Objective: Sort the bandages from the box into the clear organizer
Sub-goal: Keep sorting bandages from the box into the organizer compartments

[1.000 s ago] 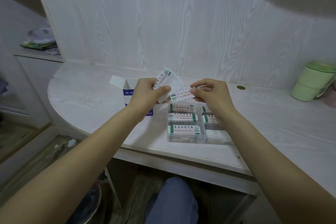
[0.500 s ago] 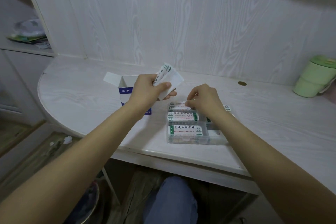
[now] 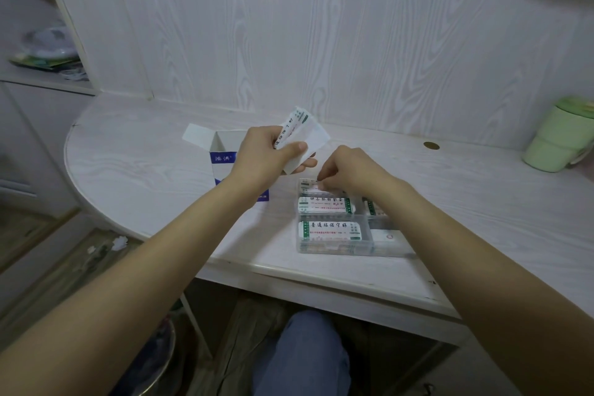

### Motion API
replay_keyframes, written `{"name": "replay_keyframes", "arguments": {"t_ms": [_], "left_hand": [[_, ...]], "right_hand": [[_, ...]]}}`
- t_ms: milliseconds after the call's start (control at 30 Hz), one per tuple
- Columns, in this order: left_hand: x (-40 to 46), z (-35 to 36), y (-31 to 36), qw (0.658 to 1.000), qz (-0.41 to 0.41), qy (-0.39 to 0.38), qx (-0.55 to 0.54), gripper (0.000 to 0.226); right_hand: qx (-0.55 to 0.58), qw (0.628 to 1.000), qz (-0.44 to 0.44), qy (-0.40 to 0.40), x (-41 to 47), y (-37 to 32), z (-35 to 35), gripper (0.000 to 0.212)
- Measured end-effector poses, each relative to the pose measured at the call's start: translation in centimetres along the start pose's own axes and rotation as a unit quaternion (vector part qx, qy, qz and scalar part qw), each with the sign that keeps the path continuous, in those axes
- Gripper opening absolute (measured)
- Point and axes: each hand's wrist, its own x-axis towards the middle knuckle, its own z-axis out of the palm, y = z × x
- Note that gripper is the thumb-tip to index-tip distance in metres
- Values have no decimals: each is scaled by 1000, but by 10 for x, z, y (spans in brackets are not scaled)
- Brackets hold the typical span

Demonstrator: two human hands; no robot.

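The right hand [image 3: 345, 172] pinches one bandage [image 3: 316, 190] into the clear organizer [image 3: 334, 247] beneath it, the left hand [image 3: 268, 156] grips the remaining stack [image 3: 300, 135]; likely release, then another.

Two hands are in play: the left hand [image 3: 266, 154] and the right hand [image 3: 348, 170]. One blue-and-white box [image 3: 225, 159] stands open at the left of the table [image 3: 144, 164]. One clear organizer [image 3: 337, 247] sits nearer, to its right. In it, three bandage packs show along the left column: a far pack [image 3: 310, 185], a middle pack [image 3: 324, 204] and a near pack [image 3: 331, 230]. The right column is partly hidden, so no count there. One fanned bunch of bandages [image 3: 299, 135] is up in the air; its number can't be told. One green cup [image 3: 562, 138] stands far right.
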Motion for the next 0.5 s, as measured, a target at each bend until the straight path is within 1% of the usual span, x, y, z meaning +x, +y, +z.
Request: {"name": "replay_keyframes", "arguments": {"t_ms": [133,300,433,500], "left_hand": [[0,1,0,1000,1,-4,8,15],[-1,1,2,1000,-3,-7,14,15],[-1,1,3,1000,-6,-7,20,17],[-2,2,3,1000,-11,-8,21,19]], "right_hand": [[-16,999,-2,-31,3,-2,-1,15],[-14,999,-1,-41,3,-5,-3,20],[-5,1000,-14,-28,2,-5,-1,26],[-3,1000,-20,-22,0,-4,0,24]]}}
